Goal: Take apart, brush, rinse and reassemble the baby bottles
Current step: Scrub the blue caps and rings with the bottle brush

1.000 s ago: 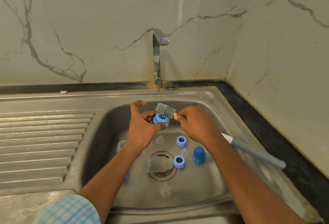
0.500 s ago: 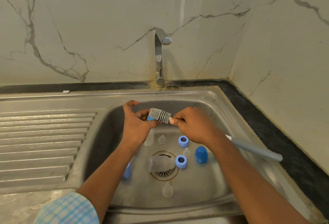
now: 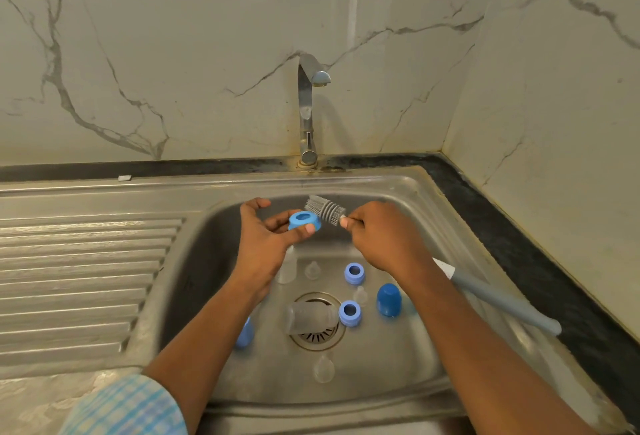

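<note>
Now, over the steel sink (image 3: 398, 182) w/ marble walls (image 3: 173, 54) behind, my L hand (image 3: 266, 244) pinches a blue bottle ring (image 3: 304, 220), R hand (image 3: 381, 237) grips the brush (image 3: 325, 209) just beside it, other parts (image 3: 354, 274) lie round drain (image 3: 318, 339).

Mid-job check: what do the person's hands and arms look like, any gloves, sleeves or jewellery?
No gloves: the left hand and right hand are bare, with no ring, watch or bracelet visible. The left arm wears a light blue and white checked sleeve, ending near the elbow. The right forearm is uncovered as far as the frame shows.
</note>
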Demonstrator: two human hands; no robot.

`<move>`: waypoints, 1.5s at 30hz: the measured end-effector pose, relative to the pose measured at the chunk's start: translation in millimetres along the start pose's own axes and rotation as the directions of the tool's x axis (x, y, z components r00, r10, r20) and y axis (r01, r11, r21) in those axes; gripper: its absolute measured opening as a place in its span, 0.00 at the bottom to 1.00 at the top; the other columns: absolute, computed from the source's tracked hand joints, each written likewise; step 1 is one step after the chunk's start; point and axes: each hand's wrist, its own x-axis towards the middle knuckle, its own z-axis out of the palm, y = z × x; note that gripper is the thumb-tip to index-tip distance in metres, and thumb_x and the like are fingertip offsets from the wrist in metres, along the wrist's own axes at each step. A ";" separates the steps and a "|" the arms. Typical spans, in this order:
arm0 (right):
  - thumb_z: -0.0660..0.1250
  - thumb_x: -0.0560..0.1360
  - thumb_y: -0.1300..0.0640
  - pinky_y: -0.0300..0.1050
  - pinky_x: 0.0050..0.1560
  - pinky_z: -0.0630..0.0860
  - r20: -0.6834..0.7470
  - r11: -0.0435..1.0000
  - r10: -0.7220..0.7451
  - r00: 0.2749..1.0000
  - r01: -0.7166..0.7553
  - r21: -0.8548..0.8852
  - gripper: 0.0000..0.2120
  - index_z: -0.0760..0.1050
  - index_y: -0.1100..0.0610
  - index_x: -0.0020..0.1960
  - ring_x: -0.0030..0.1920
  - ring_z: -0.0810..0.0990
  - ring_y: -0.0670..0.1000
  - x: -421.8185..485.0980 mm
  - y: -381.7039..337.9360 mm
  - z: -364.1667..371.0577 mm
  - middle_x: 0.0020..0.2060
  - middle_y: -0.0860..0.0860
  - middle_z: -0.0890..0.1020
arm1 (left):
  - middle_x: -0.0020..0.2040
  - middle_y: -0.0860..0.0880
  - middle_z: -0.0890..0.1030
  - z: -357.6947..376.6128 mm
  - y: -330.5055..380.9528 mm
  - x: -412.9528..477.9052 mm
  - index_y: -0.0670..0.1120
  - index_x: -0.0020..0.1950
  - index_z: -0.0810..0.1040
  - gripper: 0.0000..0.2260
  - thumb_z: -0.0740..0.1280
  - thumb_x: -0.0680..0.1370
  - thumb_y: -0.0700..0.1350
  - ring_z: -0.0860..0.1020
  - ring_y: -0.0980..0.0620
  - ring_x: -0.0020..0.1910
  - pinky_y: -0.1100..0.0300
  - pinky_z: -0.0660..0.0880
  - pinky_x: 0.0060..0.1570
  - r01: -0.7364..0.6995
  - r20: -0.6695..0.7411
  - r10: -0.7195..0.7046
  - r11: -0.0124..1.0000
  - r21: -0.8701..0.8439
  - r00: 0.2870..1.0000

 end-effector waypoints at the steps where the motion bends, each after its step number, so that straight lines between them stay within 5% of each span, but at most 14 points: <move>1: 0.61 0.81 0.50 0.44 0.29 0.61 -0.012 0.999 0.041 0.999 -0.042 -0.031 0.21 0.64 0.51 0.30 0.29 0.69 0.50 1.2 4.9 1.3 0.26 0.49 0.71 | 0.52 0.45 0.85 3.6 -1.6 -1.2 0.49 0.63 0.63 0.30 0.76 0.70 0.32 0.85 0.54 0.48 0.65 0.80 0.47 0.008 0.046 -0.009 1.000 0.011 0.999; 5: 0.61 0.81 0.49 0.44 0.30 0.61 -0.140 0.990 0.138 0.981 -0.137 0.017 0.21 0.65 0.52 0.30 0.31 0.71 0.51 1.1 20.2 -0.1 0.28 0.48 0.71 | 0.53 0.46 0.84 12.0 -14.5 -6.5 0.53 0.62 0.66 0.30 0.78 0.69 0.36 0.84 0.47 0.52 0.57 0.81 0.53 0.002 0.224 -0.048 0.980 0.199 0.973; 9: 0.61 0.81 0.48 0.44 0.33 0.62 -0.226 0.987 0.157 0.962 -0.143 0.078 0.21 0.65 0.52 0.31 0.34 0.73 0.53 3.2 20.5 -3.2 0.29 0.49 0.72 | 0.51 0.56 0.83 14.3 -29.6 -11.3 0.58 0.66 0.67 0.32 0.81 0.68 0.47 0.79 0.56 0.52 0.62 0.76 0.52 -0.170 0.363 -0.031 0.844 0.509 0.931; 15: 0.60 0.81 0.47 0.44 0.32 0.60 -0.261 0.989 0.150 0.954 -0.140 0.057 0.21 0.61 0.50 0.31 0.34 0.72 0.53 5.1 22.7 -2.6 0.33 0.50 0.73 | 0.50 0.55 0.78 30.0 -53.4 -24.3 0.56 0.65 0.66 0.30 0.77 0.70 0.42 0.78 0.58 0.44 0.61 0.77 0.47 -0.301 0.554 -0.159 0.702 0.646 0.817; 21: 0.60 0.81 0.47 0.44 0.30 0.59 -0.234 0.986 0.163 0.958 -0.153 0.063 0.19 0.65 0.52 0.34 0.35 0.72 0.54 5.0 30.7 -3.7 0.31 0.49 0.71 | 0.64 0.49 0.76 64.5 -84.8 -44.2 0.53 0.73 0.62 0.29 0.71 0.76 0.43 0.77 0.44 0.58 0.53 0.74 0.57 -0.581 0.696 -0.388 0.384 0.718 0.604; 25: 0.59 0.81 0.46 0.45 0.36 0.64 -0.197 0.988 0.153 0.968 -0.148 0.040 0.14 0.76 0.54 0.46 0.39 0.74 0.56 4.4 32.8 -4.3 0.37 0.51 0.75 | 0.65 0.45 0.76 82.7 -96.0 -48.8 0.51 0.74 0.62 0.29 0.71 0.76 0.43 0.76 0.41 0.62 0.48 0.74 0.58 -0.681 0.704 -0.441 0.244 0.690 0.556; 33: 0.59 0.81 0.46 0.43 0.33 0.62 -0.187 0.992 0.128 0.974 -0.127 0.021 0.13 0.73 0.52 0.42 0.37 0.73 0.53 0.8 28.1 -6.4 0.35 0.50 0.74 | 0.65 0.42 0.76 86.4 -111.1 -54.2 0.46 0.73 0.65 0.26 0.70 0.77 0.40 0.75 0.40 0.62 0.50 0.72 0.56 -0.697 0.702 -0.496 0.239 0.676 0.511; 37: 0.60 0.81 0.48 0.43 0.33 0.63 -0.159 0.995 0.103 0.982 -0.101 0.024 0.13 0.72 0.53 0.40 0.36 0.74 0.53 -2.8 23.3 -6.9 0.32 0.48 0.73 | 0.66 0.43 0.75 82.5 -108.9 -50.8 0.47 0.73 0.67 0.26 0.72 0.76 0.42 0.74 0.42 0.63 0.50 0.72 0.60 -0.642 0.685 -0.504 0.293 0.709 0.526; 42: 0.60 0.77 0.58 0.44 0.30 0.60 -0.080 0.994 0.106 0.991 -0.102 0.044 0.08 0.73 0.54 0.39 0.30 0.68 0.51 -4.7 16.0 -2.4 0.31 0.49 0.72 | 0.60 0.48 0.80 64.3 -64.9 -33.1 0.49 0.66 0.77 0.20 0.73 0.76 0.53 0.78 0.48 0.59 0.58 0.72 0.56 -0.393 0.538 -0.499 0.372 0.841 0.680; 45: 0.60 0.77 0.60 0.44 0.29 0.59 -0.030 0.995 0.088 0.996 -0.086 0.054 0.12 0.67 0.53 0.35 0.29 0.67 0.51 -5.0 16.0 0.5 0.29 0.50 0.69 | 0.57 0.48 0.82 25.8 -35.2 -15.0 0.47 0.58 0.82 0.14 0.73 0.75 0.52 0.80 0.47 0.58 0.57 0.75 0.55 -0.383 0.417 -0.458 0.171 0.908 0.785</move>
